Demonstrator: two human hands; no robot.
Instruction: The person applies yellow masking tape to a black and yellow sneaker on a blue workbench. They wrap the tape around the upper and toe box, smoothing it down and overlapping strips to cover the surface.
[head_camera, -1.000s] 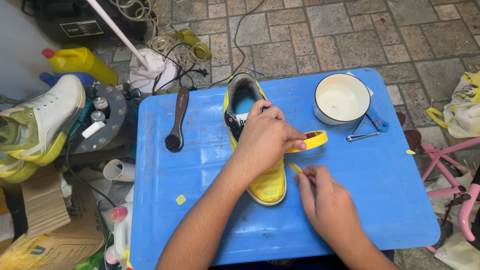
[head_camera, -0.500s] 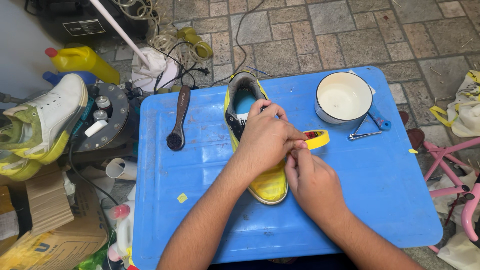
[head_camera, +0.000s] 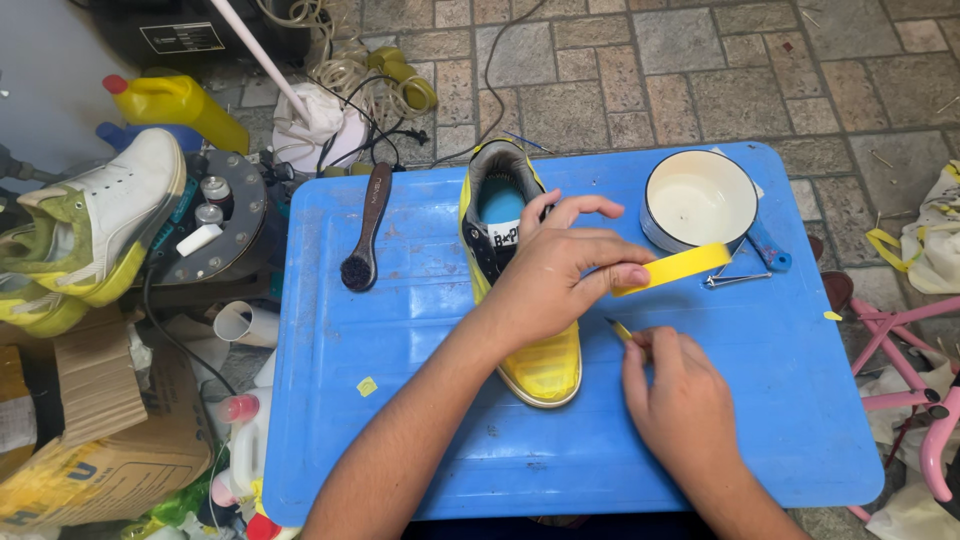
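A yellow shoe (head_camera: 540, 365) with a dark collar lies lengthwise on the blue plastic table (head_camera: 420, 300), toe toward me. My left hand (head_camera: 560, 275) rests over the shoe's middle and pinches a yellow strip of tape (head_camera: 675, 268) that sticks out to the right. My right hand (head_camera: 680, 405) sits just right of the shoe's toe, fingers curled around a thin yellow-tipped tool (head_camera: 618, 328) pointing toward the shoe.
A white enamel bowl (head_camera: 698, 200) stands at the table's back right, with a metal tweezer (head_camera: 735, 280) and a blue piece beside it. A dark brush (head_camera: 365, 230) lies at back left. Off-table left: a white sneaker (head_camera: 100, 230), yellow bottle (head_camera: 175, 105), cardboard box (head_camera: 110, 470).
My right hand came up to meet the left at the tape, then drew back down beside the toe. The tape strip now stands out farther to the right.
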